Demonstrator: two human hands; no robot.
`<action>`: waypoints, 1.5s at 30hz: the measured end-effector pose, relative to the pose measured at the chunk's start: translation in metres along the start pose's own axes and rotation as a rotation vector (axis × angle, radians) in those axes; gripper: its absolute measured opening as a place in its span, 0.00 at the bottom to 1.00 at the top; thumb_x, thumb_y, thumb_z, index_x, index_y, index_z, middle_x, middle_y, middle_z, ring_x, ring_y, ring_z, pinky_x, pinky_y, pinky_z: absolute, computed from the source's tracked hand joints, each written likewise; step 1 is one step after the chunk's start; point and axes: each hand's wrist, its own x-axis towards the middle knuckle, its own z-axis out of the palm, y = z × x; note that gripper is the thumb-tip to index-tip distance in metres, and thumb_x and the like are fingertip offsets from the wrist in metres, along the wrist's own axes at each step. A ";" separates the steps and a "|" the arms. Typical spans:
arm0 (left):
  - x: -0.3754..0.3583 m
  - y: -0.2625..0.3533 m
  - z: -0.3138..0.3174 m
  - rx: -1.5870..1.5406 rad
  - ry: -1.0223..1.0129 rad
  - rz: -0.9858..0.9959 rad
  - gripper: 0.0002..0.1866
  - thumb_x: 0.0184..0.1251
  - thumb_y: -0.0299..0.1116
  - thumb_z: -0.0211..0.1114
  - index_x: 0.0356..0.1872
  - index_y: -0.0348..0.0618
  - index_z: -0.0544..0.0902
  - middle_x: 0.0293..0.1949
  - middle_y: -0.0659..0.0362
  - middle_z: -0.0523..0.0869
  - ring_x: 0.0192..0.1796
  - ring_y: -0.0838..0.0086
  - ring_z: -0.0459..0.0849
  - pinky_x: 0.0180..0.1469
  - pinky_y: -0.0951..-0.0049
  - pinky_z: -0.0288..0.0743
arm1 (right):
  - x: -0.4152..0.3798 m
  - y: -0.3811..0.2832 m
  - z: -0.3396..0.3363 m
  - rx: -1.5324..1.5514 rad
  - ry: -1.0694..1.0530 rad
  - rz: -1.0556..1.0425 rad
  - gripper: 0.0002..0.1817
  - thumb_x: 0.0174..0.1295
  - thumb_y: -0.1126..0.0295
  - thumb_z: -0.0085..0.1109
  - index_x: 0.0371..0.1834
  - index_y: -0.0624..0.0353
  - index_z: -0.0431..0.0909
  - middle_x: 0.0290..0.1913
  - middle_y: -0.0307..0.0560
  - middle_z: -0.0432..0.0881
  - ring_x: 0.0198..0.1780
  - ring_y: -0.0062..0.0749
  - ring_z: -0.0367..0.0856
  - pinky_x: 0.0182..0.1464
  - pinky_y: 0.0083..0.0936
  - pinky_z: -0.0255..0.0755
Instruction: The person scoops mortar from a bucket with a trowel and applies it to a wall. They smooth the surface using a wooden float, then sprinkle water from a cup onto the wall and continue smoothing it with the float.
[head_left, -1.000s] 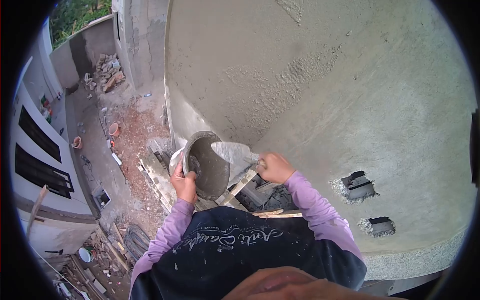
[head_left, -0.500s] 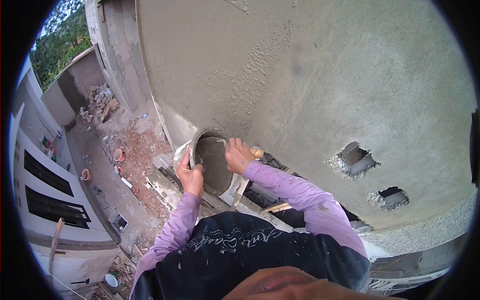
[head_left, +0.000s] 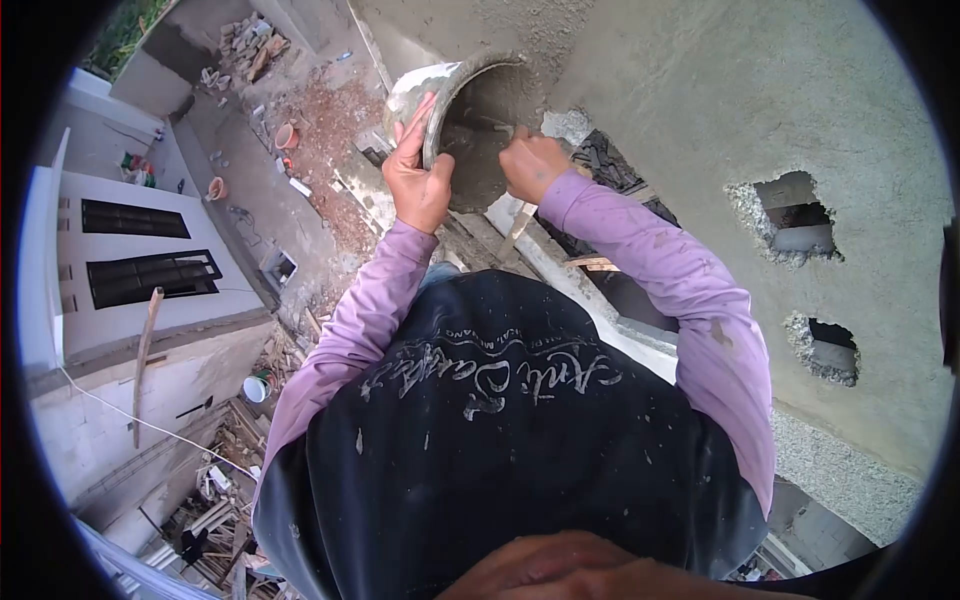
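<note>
Head view: my left hand (head_left: 418, 182) grips the bucket (head_left: 475, 100) by its rim, mouth tilted toward my right hand (head_left: 535, 165), whose fingers curl round the mostly hidden trowel (head_left: 488, 122); best hold the bucket steady beside the wall (head_left: 660, 90), wrist loose, blade clear of my thumb

Lilac sleeves (head_left: 640, 235), black lettered shirt (head_left: 480, 470)

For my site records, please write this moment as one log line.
left hand: gripping bucket rim | right hand: closed at bucket mouth | bucket: tilted, grey mix inside | wall: two broken holes
</note>
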 end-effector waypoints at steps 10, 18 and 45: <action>-0.011 0.013 -0.002 -0.053 -0.111 -0.029 0.35 0.46 0.19 0.55 0.64 0.35 0.78 0.67 0.53 0.79 0.74 0.66 0.70 0.80 0.49 0.34 | -0.006 0.042 0.018 0.618 -0.291 0.139 0.15 0.58 0.66 0.58 0.38 0.69 0.84 0.37 0.66 0.86 0.36 0.56 0.87 0.37 0.44 0.80; -0.035 -0.018 -0.009 -0.560 0.263 -0.528 0.34 0.49 0.10 0.51 0.63 0.34 0.78 0.45 0.60 0.87 0.37 0.80 0.83 0.36 0.82 0.74 | -0.051 0.029 0.018 0.810 -0.097 0.204 0.17 0.66 0.61 0.56 0.35 0.67 0.82 0.32 0.66 0.82 0.39 0.63 0.81 0.44 0.49 0.72; -0.066 0.047 -0.031 -0.747 0.439 -0.748 0.32 0.45 0.13 0.48 0.58 0.33 0.79 0.41 0.58 0.87 0.36 0.75 0.83 0.41 0.78 0.77 | -0.041 0.091 -0.373 1.045 -0.104 -0.037 0.12 0.70 0.64 0.60 0.41 0.66 0.82 0.25 0.42 0.81 0.22 0.20 0.76 0.27 0.17 0.71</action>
